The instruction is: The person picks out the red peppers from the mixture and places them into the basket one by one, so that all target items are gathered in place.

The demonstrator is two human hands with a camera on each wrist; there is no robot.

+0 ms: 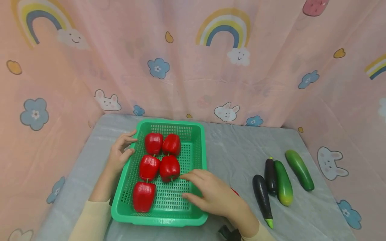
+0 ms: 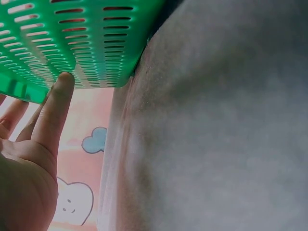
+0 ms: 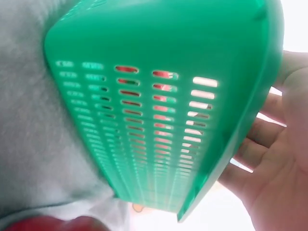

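A green perforated plastic basket (image 1: 169, 221) holds several red bell peppers (image 1: 144, 197), lined up mostly along its left half. My left hand (image 1: 120, 152) is at the basket's left rim, and in the left wrist view one straight fingertip touches the slotted wall. Over the right rim reaches my right hand (image 1: 211, 192), its fingers loosely extended above the basket floor beside the peppers, holding nothing. Another red bell pepper (image 3: 55, 224) lies outside the basket, mostly hidden by my right forearm in the head view.
To the right on the grey cloth (image 1: 229, 147) lie two dark eggplants (image 1: 262, 195) and two green cucumbers (image 1: 299, 170), one touching an eggplant. A pink printed curtain (image 1: 187, 83) stands close behind the basket and along both sides.
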